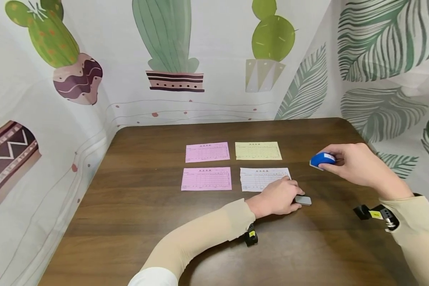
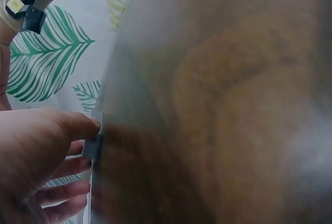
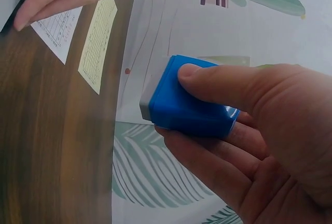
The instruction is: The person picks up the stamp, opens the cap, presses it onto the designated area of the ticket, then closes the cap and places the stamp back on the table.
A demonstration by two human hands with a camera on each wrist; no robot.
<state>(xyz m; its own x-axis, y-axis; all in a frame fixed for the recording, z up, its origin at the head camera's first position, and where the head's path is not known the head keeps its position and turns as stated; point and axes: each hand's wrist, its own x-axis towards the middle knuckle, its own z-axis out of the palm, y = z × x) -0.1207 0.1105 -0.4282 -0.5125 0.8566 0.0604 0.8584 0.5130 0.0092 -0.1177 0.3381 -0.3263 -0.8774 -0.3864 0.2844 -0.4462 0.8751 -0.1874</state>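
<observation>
In the head view my right hand [image 1: 359, 165] grips a blue stamp [image 1: 323, 159] above the right side of the table. Thumb on top and fingers beneath, it shows close up as a blue block [image 3: 194, 99] with a pale grey base in the right wrist view. My left hand [image 1: 280, 195] is low at the table, beside and partly over a white printed form [image 1: 257, 179]. Between its thumb and fingers it pinches a small grey cap [image 1: 304, 200], whose near end is covered by the hand; the left wrist view shows the cap [image 2: 92, 146] too.
Left of the white form lies a pink form [image 1: 206, 178]. Behind these are another pink form [image 1: 207, 152] and a yellow form [image 1: 258, 151]. The brown wooden table [image 1: 128, 222] ends at the back against a patterned cloth [image 1: 221, 107], which also hangs at both sides.
</observation>
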